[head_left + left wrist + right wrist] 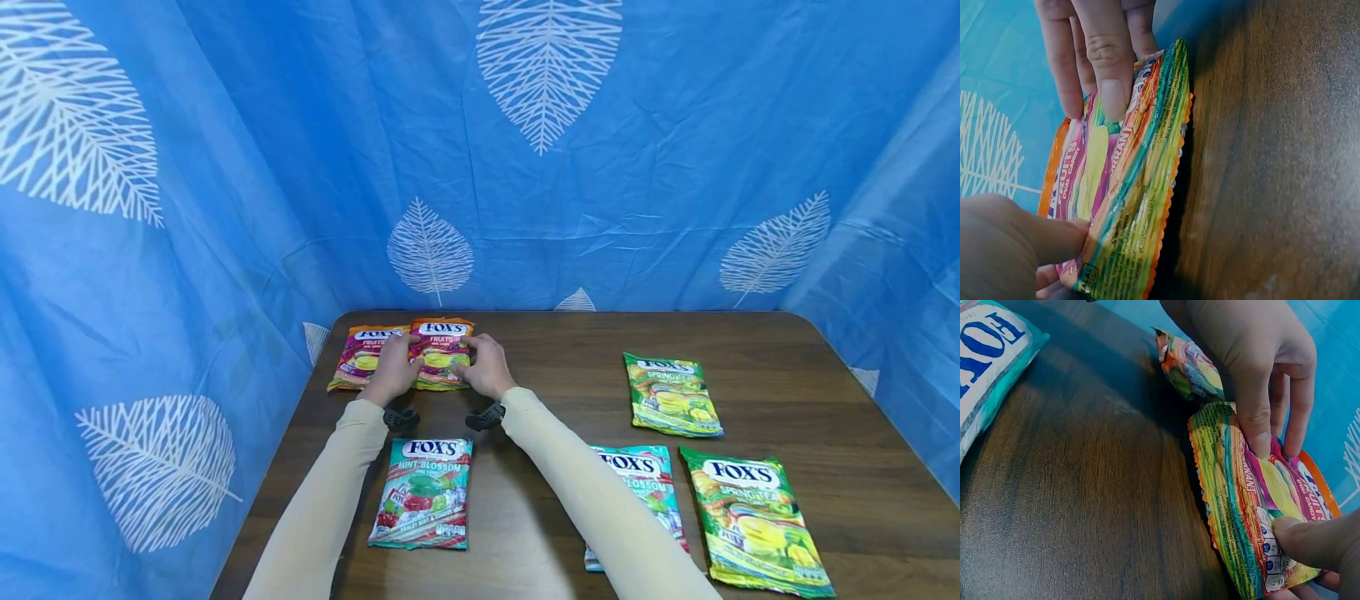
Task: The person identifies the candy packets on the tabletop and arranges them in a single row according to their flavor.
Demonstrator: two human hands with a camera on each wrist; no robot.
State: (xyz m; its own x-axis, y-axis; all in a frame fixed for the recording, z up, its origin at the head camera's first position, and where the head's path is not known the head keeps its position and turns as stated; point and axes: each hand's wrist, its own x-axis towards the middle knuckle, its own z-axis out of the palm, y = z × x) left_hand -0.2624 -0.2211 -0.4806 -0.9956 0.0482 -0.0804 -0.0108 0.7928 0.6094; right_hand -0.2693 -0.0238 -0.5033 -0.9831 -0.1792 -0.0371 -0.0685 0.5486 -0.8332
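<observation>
Both hands hold an orange-and-purple Fox's Fruits candy bag (442, 354) at the back left of the table. My left hand (395, 367) grips its left side, the thumb (1063, 240) lying on the printed front. On the right side is my right hand (487, 367), its thumb (1304, 537) pressed on the front near the edge and other fingers partly hidden beneath. A second Fruits bag (352, 362) lies just to the left, partly covered by the left hand. Nearer the front, between the forearms, lies a teal Mint Blossom bag (422, 496).
Another Mint Blossom bag (660, 492) lies partly under the right forearm in the head view. Two green Spring Tea bags, one farther back (671, 396) and one in front (757, 525), are at the right. A blue leaf-print curtain (525, 225) borders the wooden table (555, 358).
</observation>
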